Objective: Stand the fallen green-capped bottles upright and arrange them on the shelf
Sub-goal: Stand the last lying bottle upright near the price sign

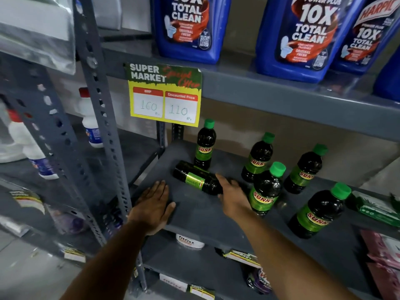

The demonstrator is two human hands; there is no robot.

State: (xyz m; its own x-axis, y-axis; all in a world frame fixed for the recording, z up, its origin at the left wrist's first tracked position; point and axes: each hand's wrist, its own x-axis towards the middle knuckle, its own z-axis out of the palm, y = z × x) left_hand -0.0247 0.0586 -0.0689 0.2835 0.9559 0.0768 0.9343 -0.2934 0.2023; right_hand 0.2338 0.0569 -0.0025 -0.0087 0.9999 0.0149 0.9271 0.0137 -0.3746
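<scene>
One dark bottle with a green label lies on its side [195,178] on the grey shelf [201,215], its cap end hidden under my right hand [232,197], whose fingers curl over that end. My left hand [154,205] rests flat and open on the shelf's front left corner. Several green-capped bottles stand upright: one at the back [204,145], one behind the right hand [258,158], one just right of it [267,188], one further back right [305,169] and one near the front right [319,211].
Large blue cleaner jugs [303,35] stand on the shelf above, with a yellow price sign [165,95] hanging from its edge. A grey perforated upright [101,118] is at the left, white bottles [91,120] beyond it. A green packet [374,207] lies at the right.
</scene>
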